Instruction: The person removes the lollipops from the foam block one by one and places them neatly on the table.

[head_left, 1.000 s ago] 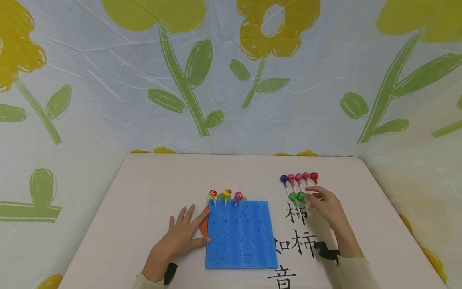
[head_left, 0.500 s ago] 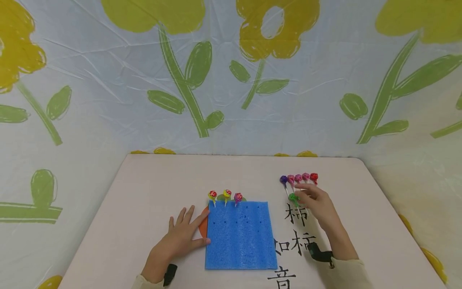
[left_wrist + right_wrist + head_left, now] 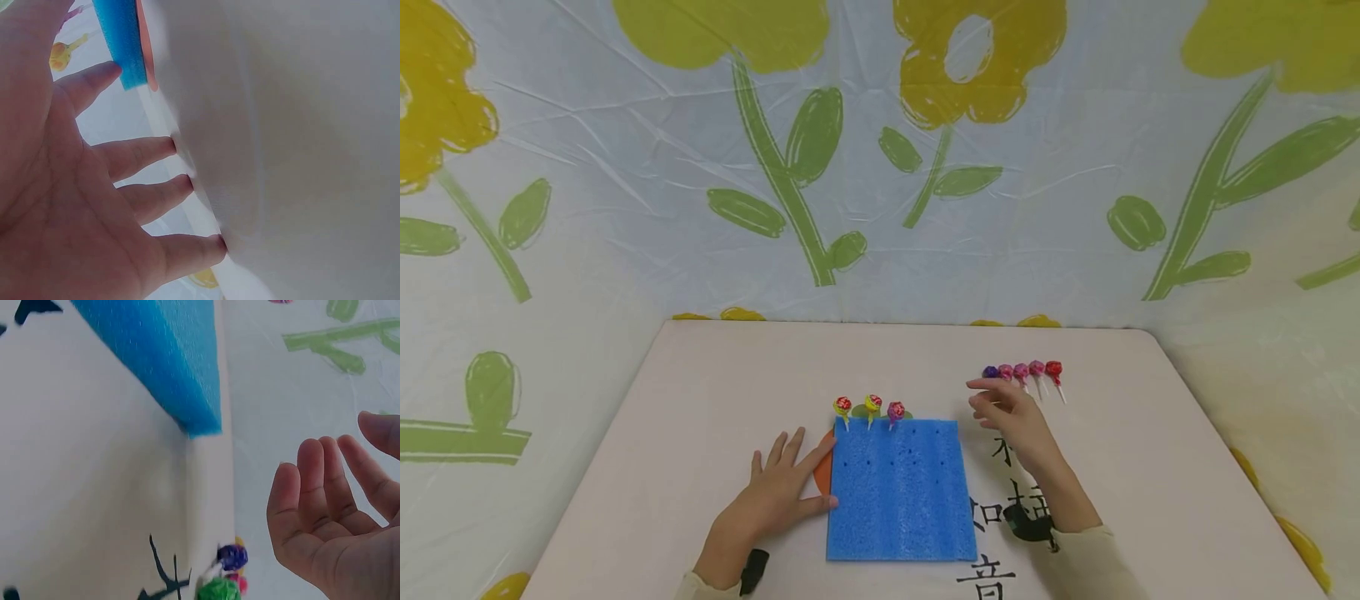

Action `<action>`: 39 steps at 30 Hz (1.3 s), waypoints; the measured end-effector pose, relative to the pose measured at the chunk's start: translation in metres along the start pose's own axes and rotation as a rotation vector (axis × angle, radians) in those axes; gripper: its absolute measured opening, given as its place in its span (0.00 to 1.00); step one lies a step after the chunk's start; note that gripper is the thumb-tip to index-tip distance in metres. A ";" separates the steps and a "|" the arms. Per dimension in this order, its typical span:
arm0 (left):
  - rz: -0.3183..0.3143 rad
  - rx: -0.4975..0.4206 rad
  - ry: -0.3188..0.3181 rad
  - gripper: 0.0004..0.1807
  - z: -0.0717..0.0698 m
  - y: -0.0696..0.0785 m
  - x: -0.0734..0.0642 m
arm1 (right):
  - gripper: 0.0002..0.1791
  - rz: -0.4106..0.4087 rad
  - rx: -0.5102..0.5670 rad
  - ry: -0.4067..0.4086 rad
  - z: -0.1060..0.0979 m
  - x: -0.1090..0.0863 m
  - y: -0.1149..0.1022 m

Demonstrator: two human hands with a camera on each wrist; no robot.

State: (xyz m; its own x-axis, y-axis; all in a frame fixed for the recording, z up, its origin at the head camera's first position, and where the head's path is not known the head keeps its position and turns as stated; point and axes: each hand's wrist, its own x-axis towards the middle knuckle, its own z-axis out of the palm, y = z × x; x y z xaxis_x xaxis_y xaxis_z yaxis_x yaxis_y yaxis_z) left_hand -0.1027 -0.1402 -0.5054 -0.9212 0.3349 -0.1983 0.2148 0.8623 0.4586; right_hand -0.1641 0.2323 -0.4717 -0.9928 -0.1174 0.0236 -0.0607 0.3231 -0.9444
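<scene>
Blue square foam block lies on the pale pink bench, with two yellow-and-red wrapped lollipops and one purple-and-red wrapped lollipop along its far edge. Fingers spread wide, the left hand touches the block's left side with thumb and forefinger. Loosely bent, thumb apart, the right hand hovers between the block and a row of purple, pink and red wrapped lollipops.
</scene>
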 end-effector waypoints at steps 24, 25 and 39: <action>-0.003 0.010 -0.003 0.49 0.001 -0.001 0.000 | 0.20 -0.049 0.100 -0.189 0.061 0.016 -0.009; -0.006 0.012 -0.005 0.49 0.001 -0.001 0.000 | 0.20 -0.048 0.097 -0.196 0.062 0.016 -0.010; -0.002 0.008 -0.009 0.48 -0.002 0.001 0.000 | 0.18 -0.021 0.019 -0.236 0.080 0.010 -0.043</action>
State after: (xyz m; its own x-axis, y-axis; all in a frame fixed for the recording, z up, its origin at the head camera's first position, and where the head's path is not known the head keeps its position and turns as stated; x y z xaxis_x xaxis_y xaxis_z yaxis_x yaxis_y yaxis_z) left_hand -0.1034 -0.1405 -0.5034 -0.9186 0.3368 -0.2069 0.2160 0.8661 0.4508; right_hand -0.1626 0.1418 -0.4567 -0.9395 -0.3409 -0.0316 -0.0773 0.3011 -0.9505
